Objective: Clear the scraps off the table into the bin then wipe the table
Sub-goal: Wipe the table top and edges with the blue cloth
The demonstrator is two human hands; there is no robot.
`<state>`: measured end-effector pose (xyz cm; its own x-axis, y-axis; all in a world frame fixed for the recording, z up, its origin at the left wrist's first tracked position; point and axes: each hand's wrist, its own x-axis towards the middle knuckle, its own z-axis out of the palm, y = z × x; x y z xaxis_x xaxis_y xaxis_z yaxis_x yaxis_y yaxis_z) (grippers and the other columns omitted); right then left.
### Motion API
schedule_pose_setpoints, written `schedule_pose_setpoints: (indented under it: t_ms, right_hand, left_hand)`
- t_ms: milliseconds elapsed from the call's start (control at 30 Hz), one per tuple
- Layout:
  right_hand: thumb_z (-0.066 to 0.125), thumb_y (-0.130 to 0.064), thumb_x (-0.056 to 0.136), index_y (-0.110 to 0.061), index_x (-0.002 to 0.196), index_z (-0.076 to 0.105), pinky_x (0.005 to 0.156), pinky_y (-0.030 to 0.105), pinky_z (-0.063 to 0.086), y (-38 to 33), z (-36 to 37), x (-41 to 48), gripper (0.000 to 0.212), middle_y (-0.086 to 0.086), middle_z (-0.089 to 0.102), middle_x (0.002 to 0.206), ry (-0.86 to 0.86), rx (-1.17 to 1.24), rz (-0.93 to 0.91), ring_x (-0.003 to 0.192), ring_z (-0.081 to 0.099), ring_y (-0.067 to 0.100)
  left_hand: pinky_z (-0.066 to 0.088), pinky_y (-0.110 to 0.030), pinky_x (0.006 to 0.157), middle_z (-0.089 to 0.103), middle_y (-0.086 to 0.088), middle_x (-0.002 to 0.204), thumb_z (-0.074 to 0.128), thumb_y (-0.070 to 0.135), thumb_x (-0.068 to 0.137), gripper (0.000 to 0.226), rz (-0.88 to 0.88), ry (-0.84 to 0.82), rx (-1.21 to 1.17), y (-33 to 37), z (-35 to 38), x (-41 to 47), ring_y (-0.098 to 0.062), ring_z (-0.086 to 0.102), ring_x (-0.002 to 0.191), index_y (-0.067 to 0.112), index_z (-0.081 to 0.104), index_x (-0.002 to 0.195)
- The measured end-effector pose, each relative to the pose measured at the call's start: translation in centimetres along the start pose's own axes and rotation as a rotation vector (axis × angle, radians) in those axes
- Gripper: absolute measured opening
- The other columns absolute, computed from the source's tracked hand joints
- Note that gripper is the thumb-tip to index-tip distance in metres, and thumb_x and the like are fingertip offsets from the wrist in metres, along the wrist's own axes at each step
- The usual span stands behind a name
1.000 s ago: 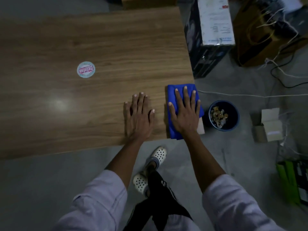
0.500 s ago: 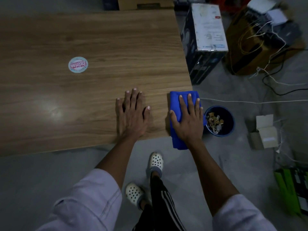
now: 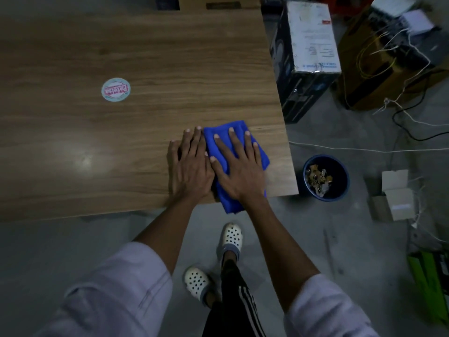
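One folded blue cloth (image 3: 232,203) lies at the near right corner of the one wooden table (image 3: 145,57), overhanging its edge, pressed under the flat, spread right hand (image 3: 239,176), while the left hand (image 3: 192,169) rests flat alongside, holding nothing, and one round blue bin (image 3: 342,188) of scraps (image 3: 317,178) stands on the floor nearby.

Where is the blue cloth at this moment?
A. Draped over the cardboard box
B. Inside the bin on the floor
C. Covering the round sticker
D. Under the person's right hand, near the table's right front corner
D: the right hand presses flat, fingers spread, on the blue cloth at the edge of the table; the bin holds only scraps.
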<state>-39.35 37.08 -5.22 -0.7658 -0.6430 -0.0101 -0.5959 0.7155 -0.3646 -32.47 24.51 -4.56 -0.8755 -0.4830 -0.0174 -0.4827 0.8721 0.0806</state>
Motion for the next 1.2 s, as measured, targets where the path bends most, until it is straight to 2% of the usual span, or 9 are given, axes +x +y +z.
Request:
schedule_pose_setpoints:
  t_ms: [200, 333, 467, 633, 800, 900, 1000, 1100, 1200]
  right_hand:
    - [0.029, -0.064, 0.102, -0.04, 0.162, 0.014, 0.128, 0.048, 0.002, 5.8, -2.6, -3.4, 0.066, -0.008, 0.005, 0.172, -0.029, -0.021, 0.092, 0.158, -0.007, 0.023]
    - [0.028, -0.064, 0.101, -0.034, 0.163, 0.013, 0.127, 0.053, 0.006, 7.4, -3.1, 1.2, 0.071, -0.001, 0.002, 0.172, 0.001, -0.035, 0.208, 0.158, -0.007, 0.029]
    - [0.018, -0.064, 0.102, -0.032, 0.164, 0.004, 0.127, 0.055, -0.002, 5.9, -2.0, 7.6, 0.071, 0.002, -0.005, 0.172, -0.002, -0.065, 0.253, 0.157, -0.012, 0.033]
    - [0.021, -0.058, 0.104, -0.03, 0.164, 0.009, 0.127, 0.05, -0.002, 1.2, -0.1, 9.1, 0.066, 0.003, 0.002, 0.172, -0.028, -0.072, 0.062, 0.157, -0.004, 0.033]
    - [0.031, -0.058, 0.104, -0.032, 0.163, 0.018, 0.128, 0.05, 0.005, 0.6, -0.6, 1.5, 0.065, -0.002, 0.008, 0.172, -0.066, 0.002, -0.092, 0.159, -0.004, 0.026]
    - [0.031, -0.062, 0.103, -0.037, 0.162, 0.013, 0.128, 0.051, 0.006, 3.9, -1.9, -2.0, 0.067, -0.007, 0.003, 0.172, -0.076, -0.001, -0.043, 0.158, -0.008, 0.023]
    - [0.029, -0.065, 0.101, -0.039, 0.162, 0.015, 0.128, 0.051, 0.005, 6.6, -3.0, -0.2, 0.068, -0.007, 0.005, 0.172, -0.033, -0.003, 0.082, 0.158, -0.006, 0.025]
    - [0.026, -0.067, 0.099, -0.04, 0.162, 0.013, 0.128, 0.05, 0.002, 6.1, -2.6, 4.2, 0.069, -0.005, 0.003, 0.172, -0.017, -0.031, 0.201, 0.158, -0.007, 0.028]
    - [0.021, -0.067, 0.099, -0.038, 0.163, 0.007, 0.127, 0.05, -0.005, 3.7, -1.5, 7.4, 0.071, -0.002, -0.002, 0.172, -0.038, -0.036, 0.207, 0.157, -0.011, 0.03]
  left_hand:
    - [0.015, -0.052, 0.124, 0.026, 0.002, 0.167, 0.022, 0.031, 0.105, 0.056, -0.031, 0.043, -0.088, 0.4, 0.0, 0.1, -0.019, 0.016, 0.156, 0.017, 0.031, 0.158]
    - [0.014, -0.053, 0.124, 0.021, 0.001, 0.168, 0.02, 0.032, 0.105, 0.057, -0.02, 0.044, -0.074, 0.5, 0.5, 0.1, -0.019, 0.012, 0.156, 0.017, 0.026, 0.16]
    - [0.013, -0.053, 0.124, 0.016, 0.001, 0.169, 0.015, 0.035, 0.104, 0.059, -0.019, 0.051, -0.058, 0.0, 1.0, 0.0, -0.02, 0.008, 0.157, 0.018, 0.021, 0.161]
    - [0.014, -0.051, 0.124, 0.022, -0.002, 0.168, 0.016, 0.032, 0.103, 0.059, -0.058, 0.081, -0.128, -0.2, 1.1, 0.6, -0.019, 0.014, 0.156, 0.015, 0.027, 0.159]
    - [0.015, -0.05, 0.125, 0.023, -0.005, 0.167, 0.013, 0.031, 0.102, 0.062, -0.068, 0.064, -0.142, -0.3, 0.8, 0.5, -0.02, 0.015, 0.156, 0.01, 0.03, 0.157]
    - [0.017, -0.05, 0.124, 0.029, -0.003, 0.165, 0.021, 0.029, 0.104, 0.056, -0.074, 0.099, -0.192, -0.3, 0.9, 0.6, -0.02, 0.019, 0.155, 0.012, 0.035, 0.156]
    - [0.015, -0.049, 0.124, 0.028, -0.003, 0.166, 0.022, 0.03, 0.104, 0.057, -0.08, 0.11, -0.192, 0.2, 1.1, 0.9, -0.02, 0.018, 0.155, 0.013, 0.034, 0.157]
    - [0.015, -0.05, 0.124, 0.028, -0.003, 0.166, 0.02, 0.031, 0.103, 0.058, -0.087, 0.105, -0.191, 0.2, 1.3, 1.1, -0.02, 0.018, 0.155, 0.014, 0.034, 0.157]
    - [0.016, -0.05, 0.124, 0.028, -0.003, 0.166, 0.021, 0.031, 0.103, 0.057, -0.084, 0.111, -0.191, -0.4, 1.7, 1.0, -0.019, 0.018, 0.155, 0.014, 0.034, 0.156]
